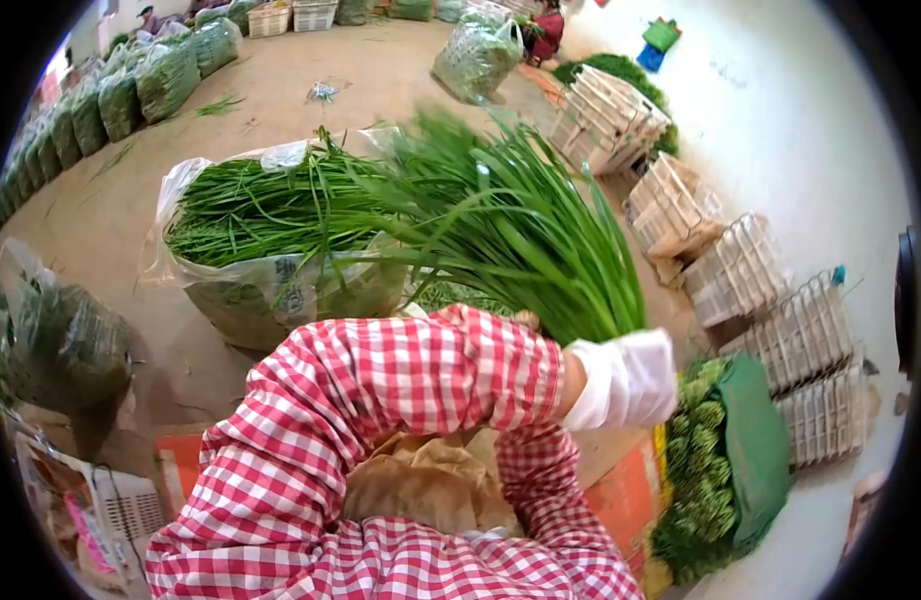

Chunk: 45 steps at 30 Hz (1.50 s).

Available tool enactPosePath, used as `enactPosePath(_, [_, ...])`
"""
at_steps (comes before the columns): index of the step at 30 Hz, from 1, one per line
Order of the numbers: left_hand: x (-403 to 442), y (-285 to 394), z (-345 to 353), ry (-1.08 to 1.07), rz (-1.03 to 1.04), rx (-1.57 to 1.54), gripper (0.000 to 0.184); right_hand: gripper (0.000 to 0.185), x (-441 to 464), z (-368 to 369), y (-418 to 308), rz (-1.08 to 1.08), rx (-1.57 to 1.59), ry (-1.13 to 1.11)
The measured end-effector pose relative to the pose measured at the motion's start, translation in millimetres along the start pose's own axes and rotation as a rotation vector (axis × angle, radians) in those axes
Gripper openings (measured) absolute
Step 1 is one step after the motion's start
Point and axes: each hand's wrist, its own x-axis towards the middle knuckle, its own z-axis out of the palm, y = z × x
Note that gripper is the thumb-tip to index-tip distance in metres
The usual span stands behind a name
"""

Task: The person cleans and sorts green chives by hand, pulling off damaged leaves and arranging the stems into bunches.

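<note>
My left arm in a red checked sleeve crosses in front of me to the right. At its end my left hand (624,380), in a white glove, is closed at the base of a large bunch of garlic chives (541,240). The long leaves fan up and to the left, their tips blurred. My right forearm rises from the lower right, and its hand is hidden behind my left wrist. Left of the bunch stands an open clear plastic bag (231,275) packed with more chives (271,205), which the held leaf tips overlap.
White plastic crates (736,270) line the right wall. Near my right side lie green bundles (699,470) partly under a green cloth (756,455). Filled bags (166,80) stand in a row at far left, another bag (66,340) nearer. A person (547,32) sits at the back.
</note>
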Motion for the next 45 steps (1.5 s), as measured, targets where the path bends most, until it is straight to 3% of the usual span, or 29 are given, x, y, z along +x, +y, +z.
enactPosePath(2, [-6.1, 10.9, 25.5, -0.318, 0.054, 0.242, 0.014, 0.057, 5.1, -2.5, -3.8, -0.021, -0.007, 0.012])
enactPosePath(4, [-12.0, 18.2, 11.4, -0.518, 0.150, 0.274, 0.018, 0.055, 11.3, -4.9, -7.8, -0.041, -0.020, 0.020])
enactPosePath(5, [-15.5, 22.0, 16.3, -0.516, 0.137, 0.265, 0.018, 0.054, 14.3, -5.9, -11.5, -0.051, -0.024, 0.027])
enactPosePath(8, [-18.7, 22.5, 30.1, -0.375, 0.239, 0.280, 0.014, 0.051, 23.5, -9.5, -23.8, -0.099, -0.033, 0.056])
enactPosePath(12, [9.2, -2.0, -16.4, 0.262, -0.020, -0.260, 0.017, 0.048, 32.7, -21.1, -50.1, -0.185, -0.047, 0.131])
enactPosePath(13, [20.4, -14.5, -48.5, 0.189, -0.035, -0.213, 0.009, 0.047, 35.1, -25.4, -58.0, -0.210, -0.049, 0.155])
enactPosePath(14, [28.9, -24.3, -65.8, 0.264, -0.050, -0.295, 0.006, 0.046, 38.8, -31.1, -66.1, -0.236, -0.054, 0.183])
enactPosePath(15, [37.4, -34.2, -82.6, 0.341, -0.058, -0.377, 0.016, 0.045, 42.0, -36.9, -73.9, -0.262, -0.061, 0.211])
enactPosePath(16, [45.4, -39.4, -125.4, 0.043, -0.230, -0.663, 0.025, 0.044, 45.3, -42.9, -81.1, -0.289, -0.069, 0.231])
enactPosePath(17, [51.7, -44.6, -126.3, 0.277, -0.137, -0.876, 0.027, 0.043, 46.4, -50.6, -87.8, -0.318, -0.073, 0.253])
enactPosePath(18, [53.3, -46.0, -126.5, 0.342, -0.113, -0.948, 0.027, 0.042, 47.2, -58.2, -95.5, -0.351, -0.077, 0.271])
enactPosePath(23, [63.5, -48.7, -104.5, 0.484, -0.191, -1.108, 0.026, 0.039, 48.4, -102.3, -141.3, -0.646, -0.200, 0.343])
enactPosePath(26, [87.1, -43.5, -71.8, 0.583, -0.230, -1.223, 0.026, 0.037, 42.7, -164.8, -145.9, -0.659, -0.422, 0.475])
enactPosePath(28, [111.2, -26.6, -64.3, 0.669, -0.236, -1.323, 0.026, 0.030, 21.8, -201.1, -179.8, -0.694, -0.435, 0.379])
enactPosePath(30, [130.5, -12.2, -34.2, 0.718, -0.267, -1.467, 0.026, 0.037, -7.3, -215.2, -192.8, -0.220, -0.797, 0.497])
enactPosePath(33, [146.5, 11.7, 33.6, 0.774, -0.362, -1.728, 0.025, 0.052, -47.8, -267.3, -144.1, -0.135, -0.917, 0.322])
enactPosePath(35, [146.7, 28.2, 89.5, 0.770, -0.492, -1.993, 0.025, 0.068, -68.3, -279.1, -115.7, 0.138, -1.029, 0.289])
enactPosePath(36, [141.1, 36.3, 114.2, 0.707, -0.626, -2.224, 0.027, 0.073, -80.6, -293.0, -92.2, 0.186, -0.999, 0.263])
enactPosePath(38, [122.9, 47.7, 153.7, 0.571, -0.840, -2.394, 0.041, 0.077, -98.8, -319.8, -51.2, 0.344, -1.134, 0.199])
enactPosePath(41, [94.5, 44.4, 217.1, 0.488, -0.964, -2.588, 0.038, 0.080, -90.5, -322.7, -21.1, 0.517, -1.243, 0.099])
enactPosePath(42, [77.0, 49.0, 203.1, 0.460, -0.996, -2.683, 0.039, 0.081, -97.7, -317.7, -26.4, 0.586, -1.320, 0.024])
enactPosePath(43, [60.6, 43.4, 209.4, 0.461, -1.011, -2.669, 0.039, 0.082, -94.9, -315.1, -14.7, 0.592, -1.346, -0.024])
enactPosePath(44, [42.4, 34.1, 216.1, 0.306, -1.118, -2.632, 0.040, 0.084, -90.8, -310.1, 0.0, 0.594, -1.364, -0.074])
enactPosePath(45, [28.1, 22.0, 223.1, 0.158, -1.218, -2.592, 0.042, 0.088, -72.1, -293.9, 3.0, 0.750, -1.356, -0.104])
